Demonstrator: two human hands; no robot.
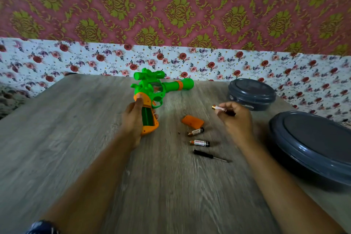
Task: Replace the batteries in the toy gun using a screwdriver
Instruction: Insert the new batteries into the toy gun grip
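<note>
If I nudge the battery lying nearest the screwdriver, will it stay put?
Probably not: that battery is a smooth cylinder lying on its side on the flat table, so it would likely roll. It looks rigid and small, easy to pinch.

The worktop point(76, 138) has a matt, grey wood-grain finish. The toy gun point(152, 89) looks like smooth, slightly glossy green and orange plastic, as does the loose orange cover point(192, 121). The batteries point(199, 143) carry shiny, metallic-looking printed wraps. The screwdriver point(210, 156) has a black plastic-looking handle and a thin metal shaft. Two grey containers point(311, 148) on the right look like smooth, semi-gloss plastic. The far wall point(171, 5) bears patterned paper.
</note>
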